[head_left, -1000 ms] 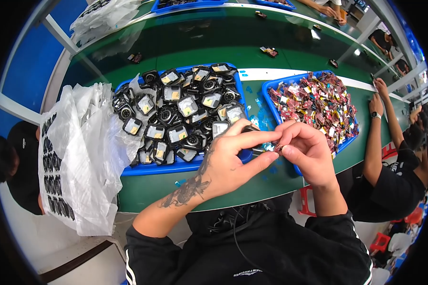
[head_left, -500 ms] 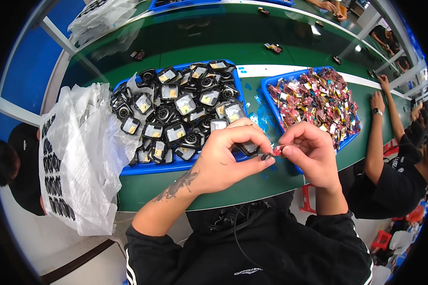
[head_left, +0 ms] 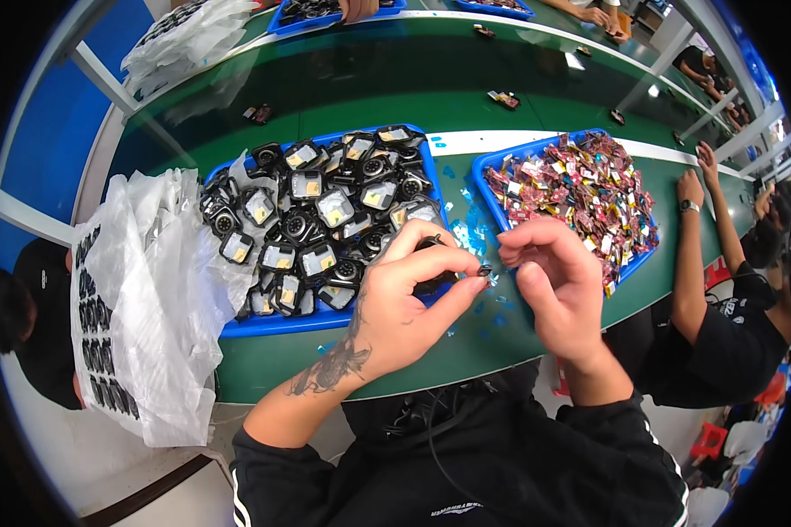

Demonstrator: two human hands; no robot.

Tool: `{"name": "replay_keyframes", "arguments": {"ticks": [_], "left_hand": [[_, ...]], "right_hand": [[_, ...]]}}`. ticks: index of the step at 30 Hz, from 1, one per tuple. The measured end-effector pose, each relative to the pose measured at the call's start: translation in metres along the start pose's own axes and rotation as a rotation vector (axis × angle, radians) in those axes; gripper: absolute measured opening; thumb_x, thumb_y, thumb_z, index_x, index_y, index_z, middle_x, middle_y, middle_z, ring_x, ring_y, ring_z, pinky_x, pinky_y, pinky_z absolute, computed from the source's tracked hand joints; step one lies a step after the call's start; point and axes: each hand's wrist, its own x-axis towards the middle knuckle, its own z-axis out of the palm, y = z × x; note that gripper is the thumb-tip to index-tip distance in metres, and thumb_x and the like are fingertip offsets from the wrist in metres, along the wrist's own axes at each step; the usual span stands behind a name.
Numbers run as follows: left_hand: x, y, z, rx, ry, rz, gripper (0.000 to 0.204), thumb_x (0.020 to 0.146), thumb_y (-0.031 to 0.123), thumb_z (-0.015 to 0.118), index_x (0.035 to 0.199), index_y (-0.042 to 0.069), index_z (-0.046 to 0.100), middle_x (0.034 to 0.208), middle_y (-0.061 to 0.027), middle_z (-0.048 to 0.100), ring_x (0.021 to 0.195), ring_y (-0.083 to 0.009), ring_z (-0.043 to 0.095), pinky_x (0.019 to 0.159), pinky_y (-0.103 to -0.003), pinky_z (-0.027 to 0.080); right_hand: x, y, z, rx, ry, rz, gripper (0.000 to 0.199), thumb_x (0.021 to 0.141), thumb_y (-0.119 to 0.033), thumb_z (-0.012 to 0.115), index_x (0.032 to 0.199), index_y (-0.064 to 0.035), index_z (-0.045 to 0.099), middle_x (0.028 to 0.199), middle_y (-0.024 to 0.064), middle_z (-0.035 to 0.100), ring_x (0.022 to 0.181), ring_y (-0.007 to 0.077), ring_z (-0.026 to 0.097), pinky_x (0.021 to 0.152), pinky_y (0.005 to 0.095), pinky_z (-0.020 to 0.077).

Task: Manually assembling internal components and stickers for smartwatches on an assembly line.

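Left hand [head_left: 409, 303] closed round a small black part [head_left: 435, 279], fingers curled tight, thumb and forefinger pinching toward the middle; right hand [head_left: 558, 285] half curled, fingertips drawn together on something tiny and dark [head_left: 484, 270] at the meeting point, too small to identify; both held just above the front edge of the green worktop [head_left: 369, 88], between two blue trays. Left tray [head_left: 325, 321] heaped with black parts, many showing pale square faces; no telling from here which are finished and which are not. Right tray [head_left: 492, 171] piled with small red and silver pieces, seemingly plenty left. Scraps of blue film [head_left: 466, 237] scattered between the trays. Clear plastic bag [head_left: 141, 299] hanging off the worktop's left. Judged mid-piece: one part in hand, a great many waiting. Another person's arm [head_left: 703, 237] resting at far right.
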Motion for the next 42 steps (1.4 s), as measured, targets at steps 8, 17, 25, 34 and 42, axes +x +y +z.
{"name": "replay_keyframes", "arguments": {"ticks": [8,17,25,34,42], "left_hand": [[-0.001,0.001,-0.001,0.179,-0.162,0.021,0.012,0.082,0.010,0.070,0.091,0.007,0.064,0.093,-0.0093,0.054,0.080,-0.0249,0.062,0.068,-0.035,0.049],[0.000,0.002,-0.003,0.096,-0.230,-0.022,0.011,0.081,0.008,0.070,0.091,0.007,0.065,0.093,-0.0086,0.054,0.082,-0.0247,0.062,0.070,-0.035,0.050],[0.000,0.005,0.002,0.061,-0.120,-0.078,0.009,0.080,0.005,0.070,0.088,0.004,0.067,0.090,-0.0069,0.058,0.081,-0.0184,0.060,0.071,-0.031,0.048],[0.002,-0.010,0.000,-0.175,0.051,-0.144,0.008,0.081,0.002,0.070,0.088,0.001,0.068,0.085,-0.0045,0.060,0.081,-0.0110,0.055,0.073,-0.024,0.044],[0.002,-0.010,0.004,-0.232,0.075,-0.135,0.009,0.081,0.002,0.070,0.089,0.000,0.067,0.084,-0.0041,0.059,0.079,-0.0098,0.054,0.072,-0.023,0.043]], "right_hand": [[0.023,-0.027,-0.022,-0.242,-0.358,0.261,0.007,0.086,-0.005,0.065,0.085,0.0011,0.062,0.074,0.0038,0.061,0.069,0.0093,0.057,0.060,0.0264,0.0460],[0.021,-0.022,-0.027,-0.232,-0.591,0.302,0.014,0.098,-0.012,0.048,0.091,-0.0015,0.055,0.074,0.0029,0.053,0.068,0.0094,0.050,0.062,0.0263,0.0422],[0.009,0.015,-0.012,-0.834,-0.052,-0.073,0.010,0.086,-0.001,0.057,0.096,-0.0025,0.054,0.080,0.0164,0.058,0.077,0.0368,0.059,0.064,0.0432,0.0475],[0.012,0.015,-0.025,-0.699,-0.039,-0.088,0.009,0.079,0.000,0.066,0.087,0.0000,0.064,0.082,0.0146,0.066,0.071,0.0326,0.065,0.063,0.0374,0.0518],[0.012,0.020,-0.031,-0.664,-0.173,-0.081,0.009,0.080,0.000,0.065,0.088,-0.0003,0.065,0.083,0.0127,0.066,0.074,0.0311,0.065,0.067,0.0382,0.0515]]}}
